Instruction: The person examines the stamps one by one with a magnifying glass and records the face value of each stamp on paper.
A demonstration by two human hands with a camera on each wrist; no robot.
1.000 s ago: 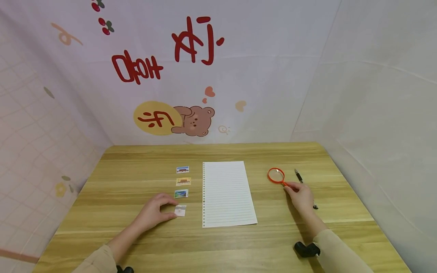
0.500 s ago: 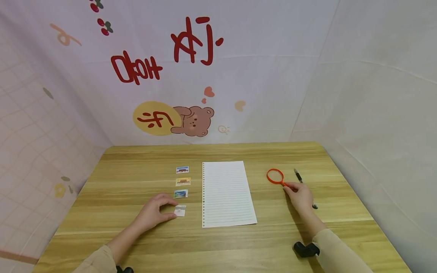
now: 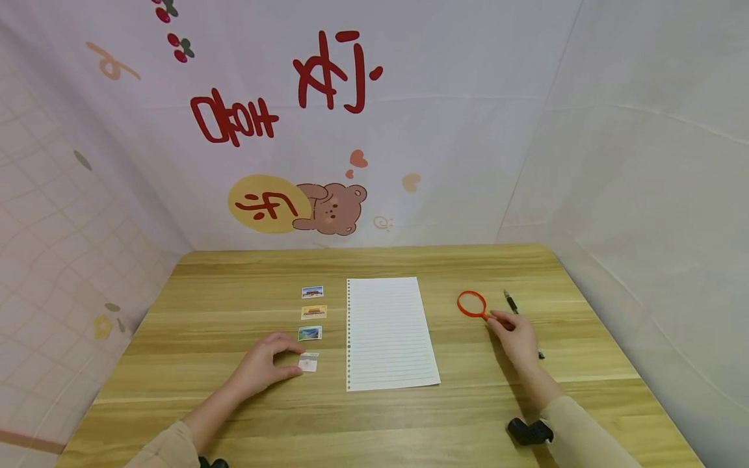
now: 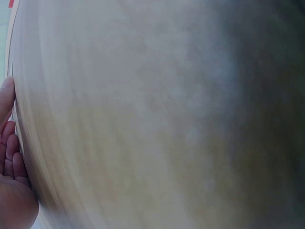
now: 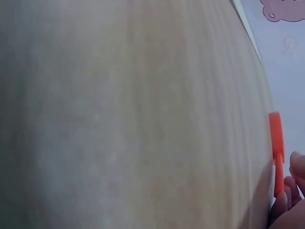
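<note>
On the left of the table, four small pictures, likely stamps, form a column. My left hand (image 3: 268, 365) has its thumb and index finger at the left corners of the nearest one, a pale stamp (image 3: 309, 362). Above it lie a blue-green landscape stamp (image 3: 310, 333), a yellow stamp (image 3: 314, 312) and a stamp with a red building (image 3: 313, 292). At the right, a red-rimmed magnifying glass (image 3: 471, 304) lies flat. Its handle (image 5: 279, 179) reaches my right hand (image 3: 515, 338), whose thumb and index finger stand apart beside it. Only the edge of the left hand (image 4: 14, 191) shows in its wrist view.
A lined sheet of paper (image 3: 391, 333) with punched holes lies mid-table. A black pen (image 3: 512, 301) is partly hidden behind the right hand. White printed cloth (image 3: 456, 130) hangs behind and beside the wooden table (image 3: 374, 429).
The magnifying glass has come down flat and slightly nearer. My right fingers have loosened from its handle and drawn back a little. The left hand stays in place.
</note>
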